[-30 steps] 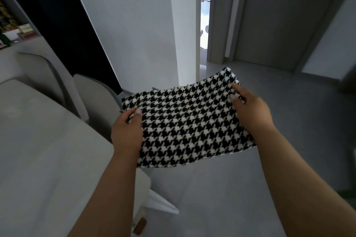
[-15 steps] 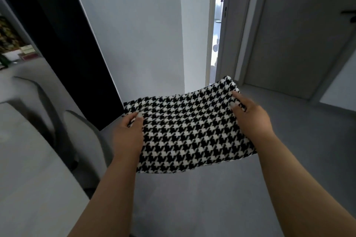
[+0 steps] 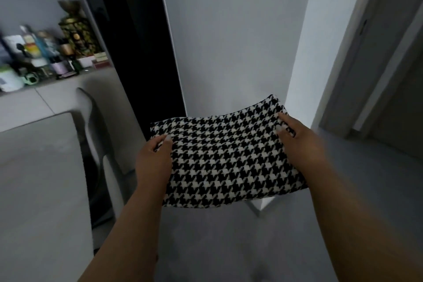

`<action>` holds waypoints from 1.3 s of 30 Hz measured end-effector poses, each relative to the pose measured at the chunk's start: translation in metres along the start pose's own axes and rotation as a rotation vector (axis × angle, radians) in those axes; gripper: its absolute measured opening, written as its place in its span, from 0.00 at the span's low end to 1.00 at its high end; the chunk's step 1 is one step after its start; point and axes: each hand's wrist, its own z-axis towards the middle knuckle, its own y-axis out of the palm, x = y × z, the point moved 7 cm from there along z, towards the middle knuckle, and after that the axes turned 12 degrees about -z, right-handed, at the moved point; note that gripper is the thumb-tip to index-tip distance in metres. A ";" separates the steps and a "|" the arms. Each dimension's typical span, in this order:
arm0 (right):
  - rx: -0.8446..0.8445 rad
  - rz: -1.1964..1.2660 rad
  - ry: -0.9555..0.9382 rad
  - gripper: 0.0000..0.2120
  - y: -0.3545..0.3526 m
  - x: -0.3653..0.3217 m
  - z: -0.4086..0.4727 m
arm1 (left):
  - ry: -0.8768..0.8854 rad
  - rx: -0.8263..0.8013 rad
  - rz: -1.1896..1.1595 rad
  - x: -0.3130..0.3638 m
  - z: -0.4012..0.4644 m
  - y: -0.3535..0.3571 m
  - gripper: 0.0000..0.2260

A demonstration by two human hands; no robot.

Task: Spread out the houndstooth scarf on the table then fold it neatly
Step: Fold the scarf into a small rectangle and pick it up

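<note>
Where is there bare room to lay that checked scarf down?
The table on the left shows a broad bare top, bordered by the chair behind it. The shelf beyond is crowded with bottles. Both hands hold the scarf over the floor.

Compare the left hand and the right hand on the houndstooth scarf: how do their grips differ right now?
The left hand grips the houndstooth scarf at its left edge, nearer the camera and lower in the view; the right hand grips the right edge, farther off and higher. The left thumb lies on top near the far left corner; the right hand's fingers lie on top near the far right corner. Both hold the folded scarf in the air, beside the table, not on it.
</note>
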 end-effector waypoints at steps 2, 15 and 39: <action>-0.042 0.008 -0.064 0.20 0.016 -0.011 0.043 | -0.005 0.076 -0.013 -0.002 0.024 0.008 0.15; -0.311 0.107 -0.331 0.20 0.135 -0.099 0.216 | -0.052 0.434 0.058 -0.002 0.133 0.002 0.15; -0.508 0.201 -0.542 0.20 0.401 -0.367 0.362 | -0.030 0.740 0.060 0.001 0.406 -0.155 0.14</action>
